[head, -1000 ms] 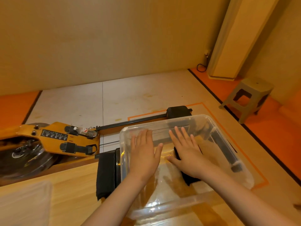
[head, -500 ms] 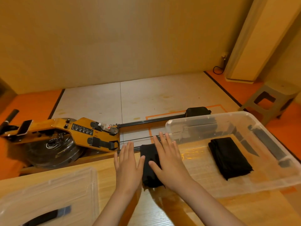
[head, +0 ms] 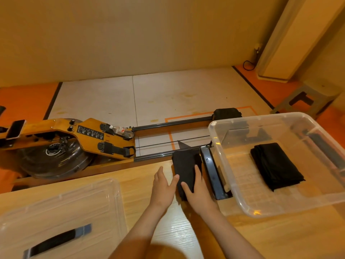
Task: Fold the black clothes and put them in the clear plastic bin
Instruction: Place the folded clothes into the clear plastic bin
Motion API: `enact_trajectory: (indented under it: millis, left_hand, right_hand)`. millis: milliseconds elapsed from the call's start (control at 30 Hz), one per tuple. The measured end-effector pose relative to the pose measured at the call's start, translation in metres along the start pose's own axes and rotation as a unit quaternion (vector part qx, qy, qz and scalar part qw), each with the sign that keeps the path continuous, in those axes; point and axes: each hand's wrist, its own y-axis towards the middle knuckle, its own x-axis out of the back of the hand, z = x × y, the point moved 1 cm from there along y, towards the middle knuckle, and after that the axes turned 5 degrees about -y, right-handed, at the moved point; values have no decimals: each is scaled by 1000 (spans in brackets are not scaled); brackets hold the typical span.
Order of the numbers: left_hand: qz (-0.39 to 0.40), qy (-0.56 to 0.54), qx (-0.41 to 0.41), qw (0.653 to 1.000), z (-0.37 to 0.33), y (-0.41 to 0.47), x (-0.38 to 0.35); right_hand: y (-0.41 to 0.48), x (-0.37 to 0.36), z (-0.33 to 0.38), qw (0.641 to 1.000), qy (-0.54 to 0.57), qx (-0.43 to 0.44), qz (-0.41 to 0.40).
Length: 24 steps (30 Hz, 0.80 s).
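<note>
Partly folded black cloth (head: 183,165) on light wooden bench (head: 141,186), beside clear plastic bin (head: 240,204). Left hand (head: 162,186) spread flat at its edge, right hand (head: 199,192) flat on top. Press creases square before lifting.

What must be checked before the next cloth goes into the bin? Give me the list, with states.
1. Fold of black cloth on the table finished: cannot tell.
2. Grip on it: right hand lies flat on top, left hand touches its edge: not ok.
3. Clear bin open: ok.
4. Room beside the folded cloth inside: ok.
5. Path clear: black frame lies between cloth and bin: not ok.
</note>
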Motion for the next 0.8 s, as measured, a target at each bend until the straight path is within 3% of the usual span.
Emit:
enact_trajectory:
  millis: [167,533,667,800]
  left_hand:
    - [47,-90,104,989,12,14,-27]
    - [106,-157,149,971,30,19,-29]
    - [89,-183,155,967,37,12,-18]
    - [54,-192,132,971,53,-5,8]
  right_hand:
    - [9,-5,-2,994,100,-38,-14]
    - [16,-20,-19,999,-4,-32,-30]
    - [11,-28,-18,993,-104,-15,-45]
    - [-9,-57,-3,986,-165,-10,-11]
